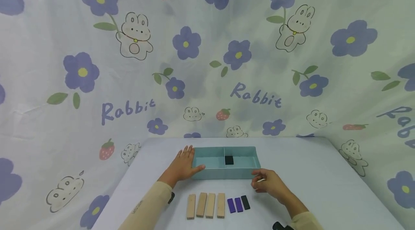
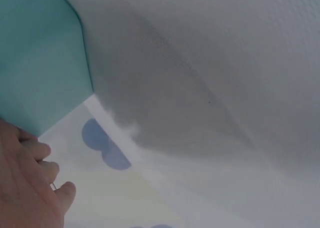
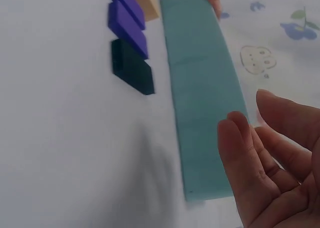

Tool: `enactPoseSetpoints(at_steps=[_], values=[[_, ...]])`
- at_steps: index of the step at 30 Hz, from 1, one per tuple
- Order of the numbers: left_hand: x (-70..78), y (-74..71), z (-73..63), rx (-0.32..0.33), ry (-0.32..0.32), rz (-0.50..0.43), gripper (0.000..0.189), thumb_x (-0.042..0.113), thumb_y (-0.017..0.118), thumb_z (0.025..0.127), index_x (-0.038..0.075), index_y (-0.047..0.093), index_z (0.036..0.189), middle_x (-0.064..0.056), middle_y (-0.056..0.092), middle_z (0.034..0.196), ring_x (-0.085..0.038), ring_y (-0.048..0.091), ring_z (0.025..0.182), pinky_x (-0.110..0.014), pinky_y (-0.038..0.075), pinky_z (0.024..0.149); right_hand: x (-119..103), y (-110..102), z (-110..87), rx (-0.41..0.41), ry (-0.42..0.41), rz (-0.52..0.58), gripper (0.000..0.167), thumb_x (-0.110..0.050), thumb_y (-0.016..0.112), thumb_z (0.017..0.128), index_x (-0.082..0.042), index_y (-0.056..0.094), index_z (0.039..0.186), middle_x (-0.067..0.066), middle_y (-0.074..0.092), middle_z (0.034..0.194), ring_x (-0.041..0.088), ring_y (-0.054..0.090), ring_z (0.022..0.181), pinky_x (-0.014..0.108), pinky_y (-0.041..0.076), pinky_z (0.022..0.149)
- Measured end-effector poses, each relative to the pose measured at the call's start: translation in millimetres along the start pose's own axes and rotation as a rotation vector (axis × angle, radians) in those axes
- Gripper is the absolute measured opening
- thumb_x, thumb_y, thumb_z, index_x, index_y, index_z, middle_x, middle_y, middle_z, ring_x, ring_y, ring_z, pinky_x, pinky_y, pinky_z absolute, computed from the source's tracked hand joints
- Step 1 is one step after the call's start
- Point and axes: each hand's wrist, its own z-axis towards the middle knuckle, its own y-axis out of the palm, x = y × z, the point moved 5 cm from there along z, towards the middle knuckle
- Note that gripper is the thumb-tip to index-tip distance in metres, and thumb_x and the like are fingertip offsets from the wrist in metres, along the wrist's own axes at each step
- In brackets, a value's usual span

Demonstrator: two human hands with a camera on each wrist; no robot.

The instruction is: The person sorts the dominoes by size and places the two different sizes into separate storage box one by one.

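A teal two-compartment box (image 1: 209,174) sits on the table, with a small black block (image 1: 229,160) in its right compartment beside the divider. My left hand (image 1: 183,165) rests against the box's left end, fingers extended along the side and thumb over the front rim. Close to the front right corner, my right hand (image 1: 267,183) hovers with loosely bent fingers, nothing between thumb and fingertips. In front of the box lies a row: several wooden blocks (image 1: 210,205), two purple blocks (image 1: 239,204) and a dark block (image 1: 245,202). The right wrist view shows that dark block (image 3: 131,67) near the box.
A white cloth covers the table (image 1: 291,158). Behind it hangs a curtain (image 1: 207,79) printed with rabbits, flowers and strawberries. Dark wrist cameras (image 1: 281,226) are worn at both cuffs.
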Motion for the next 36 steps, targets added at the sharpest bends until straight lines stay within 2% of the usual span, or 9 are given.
enactPoseSetpoints(at_steps=[5,9,16,24,31,36], values=[[0.4,0.4,0.7,-0.013,-0.015,0.003,0.108,0.081,0.029,0.087,-0.007,0.023,0.15,-0.023,0.019,0.157,-0.038,0.013,0.145,-0.055,0.014,0.114,15,11,-4.3,-0.053,0.03,-0.032,0.046,-0.005,0.076,0.082,0.009,0.058,0.122,0.01,0.062,0.096,0.022,0.065,0.082,0.038,0.057,0.07],[0.1,0.6,0.4,-0.031,-0.029,0.009,0.11,0.083,0.026,0.086,-0.006,0.022,0.151,-0.022,0.017,0.158,-0.037,0.012,0.146,-0.053,0.014,0.114,20,17,-6.2,-0.06,0.031,-0.086,0.043,-0.003,0.077,0.079,0.006,0.061,0.118,0.008,0.062,0.095,0.021,0.064,0.08,0.037,0.057,0.067],[0.0,0.3,-0.4,-0.028,-0.029,0.004,0.112,0.084,0.022,0.085,-0.006,0.021,0.152,-0.021,0.016,0.158,-0.036,0.011,0.146,-0.053,0.013,0.114,19,25,-7.8,-0.069,0.037,-0.172,0.043,-0.001,0.08,0.076,0.004,0.064,0.115,0.006,0.062,0.094,0.02,0.063,0.078,0.036,0.056,0.063],[-1.2,1.4,-0.5,-0.029,-0.027,0.011,0.112,0.084,0.021,0.085,-0.006,0.02,0.152,-0.021,0.017,0.158,-0.036,0.012,0.146,-0.053,0.014,0.114,23,31,-3.7,-0.092,0.02,-0.375,0.046,-0.005,0.085,0.07,-0.003,0.068,0.113,0.0,0.065,0.095,0.017,0.059,0.081,0.034,0.053,0.069],[-0.4,1.8,1.0,-0.042,-0.027,-0.01,0.105,0.077,0.033,0.089,-0.006,0.019,0.152,-0.022,0.016,0.158,-0.037,0.011,0.146,-0.054,0.014,0.114,20,33,-7.1,-0.085,-0.014,-0.427,0.046,-0.005,0.086,0.068,-0.003,0.069,0.111,-0.001,0.063,0.092,0.015,0.055,0.077,0.029,0.049,0.064],[-0.6,1.6,1.6,-0.041,-0.023,0.007,0.107,0.079,0.029,0.088,-0.007,0.02,0.151,-0.023,0.017,0.158,-0.038,0.013,0.145,-0.054,0.015,0.114,18,36,-7.9,-0.073,-0.021,-0.466,0.045,-0.008,0.087,0.069,-0.004,0.07,0.11,-0.002,0.063,0.091,0.016,0.054,0.076,0.029,0.048,0.063]])
